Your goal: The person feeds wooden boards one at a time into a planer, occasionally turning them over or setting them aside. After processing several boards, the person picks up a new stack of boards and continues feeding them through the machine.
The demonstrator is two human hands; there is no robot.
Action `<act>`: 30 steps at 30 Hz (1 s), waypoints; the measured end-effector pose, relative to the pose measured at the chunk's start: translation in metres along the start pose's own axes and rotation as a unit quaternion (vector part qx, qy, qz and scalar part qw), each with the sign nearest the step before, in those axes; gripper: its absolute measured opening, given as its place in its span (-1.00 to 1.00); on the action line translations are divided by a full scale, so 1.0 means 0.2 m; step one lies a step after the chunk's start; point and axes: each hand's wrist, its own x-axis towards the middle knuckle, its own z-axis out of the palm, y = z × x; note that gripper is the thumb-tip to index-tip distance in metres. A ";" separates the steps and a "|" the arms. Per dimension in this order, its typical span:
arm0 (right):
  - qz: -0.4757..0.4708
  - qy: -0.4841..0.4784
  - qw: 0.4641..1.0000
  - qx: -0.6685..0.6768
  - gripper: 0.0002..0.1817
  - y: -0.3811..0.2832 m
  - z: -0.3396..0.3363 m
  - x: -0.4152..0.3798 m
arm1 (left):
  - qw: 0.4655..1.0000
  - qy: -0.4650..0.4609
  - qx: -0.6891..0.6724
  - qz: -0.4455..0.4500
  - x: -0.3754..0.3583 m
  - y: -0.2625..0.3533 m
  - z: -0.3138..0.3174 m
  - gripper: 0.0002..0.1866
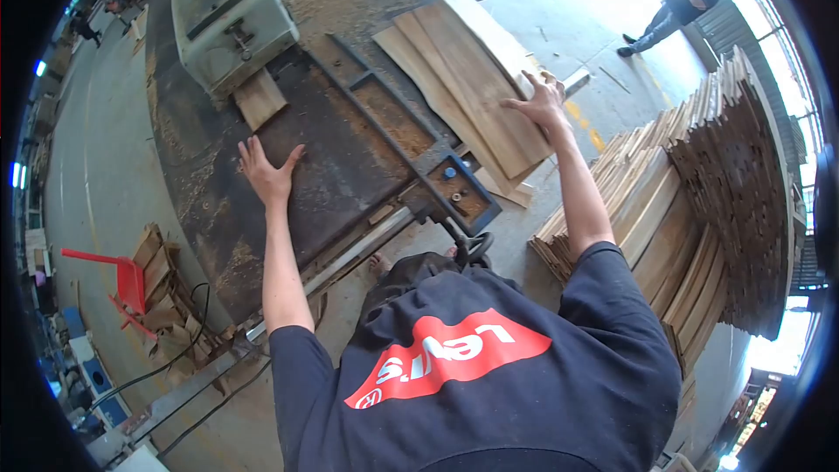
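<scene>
A tall pile of planks (pixel 686 227) stands at three o'clock, and the dark table (pixel 323 197) spreads toward ten and eleven, carrying a heavy machine (pixel 232 31) at half past ten. Between twelve and one lie broad wooden boards (pixel 481 92), overlapping, with a pale board (pixel 481 31) along their right side; at ten, a short board (pixel 260 100) juts from beneath the machine. For handling them well, I would square the overlapping boards' edges, take any one by its long edge with a full grip, and rest the left hand (pixel 269 177) flat, well back from the machine's underside. That hand is spread, thumb wide, holding nothing, with the short board just beyond its fingertips at twelve. The right hand (pixel 540 107) is spread too, at the boards' right edge, so they reach away toward ten from it; whether it presses on them I cannot tell.
</scene>
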 end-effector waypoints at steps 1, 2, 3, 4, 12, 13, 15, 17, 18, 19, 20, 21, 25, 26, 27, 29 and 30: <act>0.015 -0.001 0.998 -0.056 0.29 0.01 -0.01 0.00 | 1.000 -0.002 0.009 0.005 -0.02 0.02 -0.01 0.23; 0.021 -0.028 0.999 -0.014 0.25 0.07 0.00 0.03 | 1.000 -0.003 0.006 0.014 -0.05 0.03 -0.03 0.18; 0.027 -0.055 0.998 0.030 0.22 0.15 0.07 0.08 | 1.000 0.000 0.002 0.017 -0.08 0.06 -0.04 0.18; 0.019 -0.039 0.992 0.119 0.15 0.17 0.08 0.06 | 1.000 0.005 -0.019 0.022 -0.11 0.07 -0.05 0.15; -0.011 0.059 0.996 0.069 -0.26 -0.18 -0.20 -0.27 | 0.989 0.016 -0.144 0.017 -0.56 0.38 -0.33 -0.02; -0.011 0.053 0.996 0.071 -0.26 -0.23 -0.19 -0.34 | 0.990 0.012 -0.139 0.015 -0.62 0.45 -0.38 -0.02; 0.024 -0.001 0.961 0.276 -0.31 -0.32 -0.18 -0.45 | 0.959 -0.012 -0.273 -0.071 -0.72 0.60 -0.46 -0.04; -0.008 -0.010 0.894 0.448 -0.33 -0.38 -0.06 -0.53 | 0.935 -0.082 -0.334 -0.082 -0.78 0.72 -0.54 0.03; 0.016 -0.121 0.776 0.619 -0.32 -0.45 -0.08 -0.61 | 0.929 -0.112 -0.345 -0.069 -0.79 0.80 -0.59 0.10; 0.045 -0.229 0.615 0.753 -0.30 -0.52 -0.08 -0.68 | 0.923 -0.142 -0.354 -0.056 -0.80 0.88 -0.64 0.18; 0.042 -0.245 0.609 0.753 -0.30 -0.61 -0.04 -0.73 | 0.917 -0.160 -0.363 -0.046 -0.80 0.96 -0.69 0.27; 0.040 -0.296 0.536 0.789 -0.32 -0.70 0.00 -0.79 | 0.910 -0.180 -0.371 -0.036 -0.81 1.02 -0.73 0.36; 0.092 -0.426 0.343 0.832 -0.31 -1.02 0.05 -1.03 | 0.935 -0.193 -0.296 -0.030 -0.88 1.10 -0.74 0.52; 0.104 -0.437 0.421 0.788 -0.31 -1.01 0.13 -1.05 | 0.943 -0.168 -0.282 -0.046 -0.92 1.06 -0.70 0.53; 0.105 -0.455 0.430 0.773 -0.37 -1.03 0.25 -1.07 | 0.950 -0.143 -0.269 -0.061 -0.95 1.02 -0.67 0.55; 0.062 -0.435 0.528 0.726 -0.43 -1.08 0.29 -1.11 | 0.953 -0.145 -0.252 -0.085 -0.96 0.93 -0.69 0.51; 0.069 -0.443 0.520 0.727 -0.49 -1.10 0.32 -1.12 | 0.960 -0.143 -0.224 -0.083 -0.96 0.90 -0.69 0.49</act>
